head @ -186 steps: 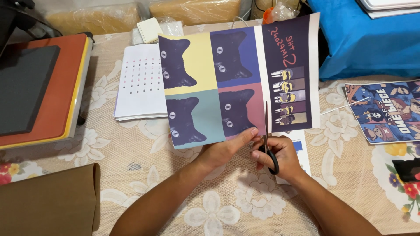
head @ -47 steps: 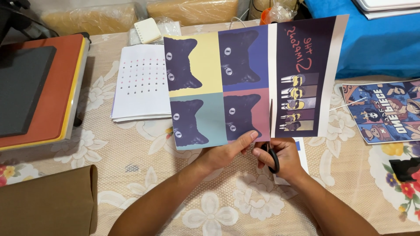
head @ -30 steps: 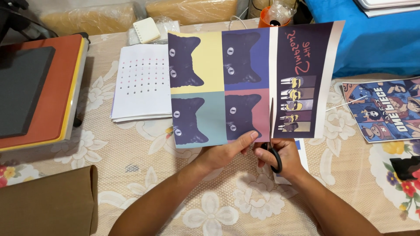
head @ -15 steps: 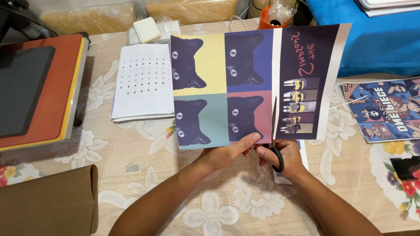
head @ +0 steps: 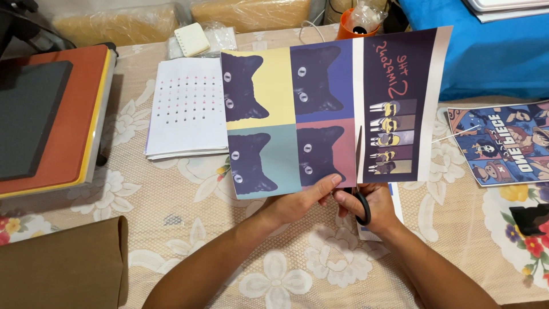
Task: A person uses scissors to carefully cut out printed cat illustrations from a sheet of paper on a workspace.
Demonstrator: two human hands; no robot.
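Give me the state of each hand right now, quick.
Left hand: closed, pinching the bottom edge of the printed sheet with the cat panels.
Right hand: closed around the scissors, blade up in the sheet's white strip.

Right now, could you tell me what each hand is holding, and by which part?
Left hand pinches the printed sheet at its bottom edge; right hand holds the scissors by their black handles.

Two hands (head: 297, 203), one scissors (head: 361, 207), three printed sheets (head: 320, 109)
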